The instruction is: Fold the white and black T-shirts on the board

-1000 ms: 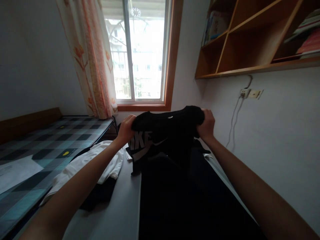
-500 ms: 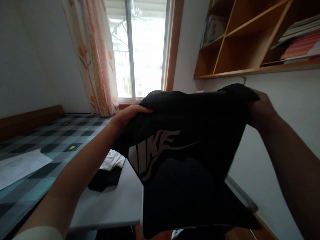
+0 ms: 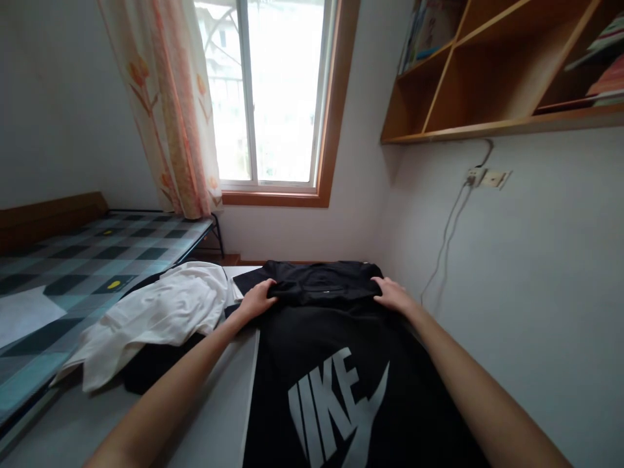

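A black T-shirt point(image 3: 312, 338) with a large pale brand print lies spread along the right side of a white table point(image 3: 214, 396), its lower part running out of the picture toward me. My left hand point(image 3: 257, 299) pinches the shirt at its upper left, near the shoulder. On the opposite shoulder, my right hand point(image 3: 390, 296) grips the cloth the same way. Between both hands the collar area is bunched in dark folds. Beyond it is more dark cloth, which I cannot tell apart from the shirt.
Left of the shirt, a crumpled white garment point(image 3: 166, 305) lies over dark clothing point(image 3: 156, 364). A bed with a checked cover point(image 3: 141, 250) adjoins the table, with a paper sheet point(image 3: 29, 315) on it. Wooden shelves point(image 3: 492, 84) hang above a wall socket point(image 3: 487, 177) with a dangling cable.
Both hands have come down from the raised position and the shirt, held up in the air before, now lies on the table. More of the white garment has come into view.
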The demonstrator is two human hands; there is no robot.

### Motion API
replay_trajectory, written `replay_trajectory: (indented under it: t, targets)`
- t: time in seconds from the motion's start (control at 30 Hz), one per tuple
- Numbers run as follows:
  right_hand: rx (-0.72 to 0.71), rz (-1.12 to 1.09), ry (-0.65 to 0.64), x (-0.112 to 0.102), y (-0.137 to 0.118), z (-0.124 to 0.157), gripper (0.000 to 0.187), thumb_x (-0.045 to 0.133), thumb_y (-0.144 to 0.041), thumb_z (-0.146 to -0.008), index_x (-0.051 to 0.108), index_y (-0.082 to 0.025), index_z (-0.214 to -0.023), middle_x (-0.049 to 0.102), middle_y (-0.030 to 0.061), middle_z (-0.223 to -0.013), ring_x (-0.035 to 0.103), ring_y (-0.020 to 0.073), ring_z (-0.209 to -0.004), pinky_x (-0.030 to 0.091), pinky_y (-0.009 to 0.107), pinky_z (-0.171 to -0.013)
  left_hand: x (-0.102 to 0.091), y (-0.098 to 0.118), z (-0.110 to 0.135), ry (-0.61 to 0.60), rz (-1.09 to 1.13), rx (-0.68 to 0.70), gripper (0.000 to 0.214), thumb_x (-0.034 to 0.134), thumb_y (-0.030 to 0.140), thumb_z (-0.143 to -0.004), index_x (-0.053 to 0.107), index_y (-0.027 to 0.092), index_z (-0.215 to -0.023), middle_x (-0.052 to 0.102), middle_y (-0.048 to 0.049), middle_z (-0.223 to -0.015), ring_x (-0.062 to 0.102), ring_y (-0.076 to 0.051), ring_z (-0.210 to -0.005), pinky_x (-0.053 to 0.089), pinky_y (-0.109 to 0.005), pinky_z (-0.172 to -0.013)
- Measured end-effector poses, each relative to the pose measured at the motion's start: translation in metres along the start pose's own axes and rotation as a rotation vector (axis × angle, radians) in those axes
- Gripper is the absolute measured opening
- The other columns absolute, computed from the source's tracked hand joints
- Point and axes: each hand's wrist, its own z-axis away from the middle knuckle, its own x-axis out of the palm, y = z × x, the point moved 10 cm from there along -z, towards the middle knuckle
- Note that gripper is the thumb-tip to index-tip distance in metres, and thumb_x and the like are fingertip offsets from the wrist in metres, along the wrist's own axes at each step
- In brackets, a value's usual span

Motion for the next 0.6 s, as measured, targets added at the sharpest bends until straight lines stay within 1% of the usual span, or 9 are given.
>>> replay_trajectory:
  t: [0.03,0.07,0.13,0.2,0.33,0.47,0.6]
  targets:
    - [-0.020,0.036,0.001,0.015,-0.003,-0.003,0.059,0.056,-0.021,-0.078,0.050,-0.018,-0.137,0.056,0.0174,-0.128,0.056,0.0318,-0.111,0.043,0.042,-0.088,0.006,-0.005,0.008,0.052,-0.015,0.013,0.038,0.061,0.017,-0.075,0.058,0.019,-0.112,0.066,-0.0100,-0.110,0.063,-0.025,-0.103,0.049,-0.037,-0.089]
    - [-0.053,0.055,0.012,0.026,-0.008,-0.007,0.059,0.052,-0.021,-0.080,0.047,-0.018,-0.139,0.054,0.0174,-0.130,0.055,0.0313,-0.113,0.041,0.042,-0.090,0.009,-0.006,0.016,0.103,-0.039,0.043,0.041,0.060,0.012,-0.074,0.057,0.019,-0.114,0.065,-0.0098,-0.112,0.062,-0.025,-0.106,0.047,-0.038,-0.092]
    - [-0.136,0.066,0.036,0.037,-0.020,-0.014,0.055,0.047,-0.020,-0.083,0.048,-0.019,-0.138,0.055,0.0160,-0.129,0.053,0.0298,-0.114,0.038,0.041,-0.093,0.010,-0.004,0.030,0.151,-0.086,0.099,0.047,0.058,0.008,-0.071,0.056,0.022,-0.116,0.064,-0.0074,-0.111,0.061,-0.024,-0.107,0.047,-0.038,-0.094]
    - [-0.193,0.071,0.020,0.043,-0.029,-0.021,0.052,0.048,-0.020,-0.082,0.053,-0.020,-0.133,0.058,0.0140,-0.125,0.054,0.0288,-0.111,0.036,0.041,-0.093,0.008,-0.003,0.038,0.162,-0.120,0.119,0.049,0.057,0.007,-0.070,0.056,0.024,-0.116,0.064,-0.0057,-0.108,0.061,-0.024,-0.104,0.048,-0.038,-0.092]
    - [-0.212,0.084,-0.033,0.050,-0.032,-0.027,0.048,0.052,-0.021,-0.080,0.058,-0.021,-0.127,0.059,0.0130,-0.122,0.056,0.0285,-0.106,0.036,0.040,-0.090,0.004,-0.006,0.043,0.171,-0.143,0.109,0.048,0.055,0.008,-0.072,0.054,0.026,-0.117,0.064,-0.0052,-0.109,0.063,-0.025,-0.101,0.050,-0.038,-0.089]
    - [-0.195,0.102,-0.015,0.053,-0.029,-0.019,0.049,0.053,-0.023,-0.081,0.057,-0.019,-0.130,0.058,0.0144,-0.123,0.055,0.0293,-0.107,0.038,0.038,-0.087,0.008,-0.007,0.044,0.158,-0.162,0.113,0.046,0.054,0.010,-0.075,0.053,0.025,-0.118,0.064,-0.0056,-0.110,0.064,-0.025,-0.101,0.050,-0.037,-0.088]
    - [-0.176,0.127,0.027,0.052,-0.027,-0.006,0.049,0.050,-0.023,-0.084,0.055,-0.017,-0.132,0.058,0.0151,-0.124,0.054,0.0309,-0.109,0.039,0.041,-0.089,0.008,-0.002,0.046,0.165,-0.151,0.117,0.046,0.058,0.016,-0.075,0.053,0.024,-0.120,0.064,-0.0063,-0.112,0.063,-0.026,-0.102,0.049,-0.037,-0.089]
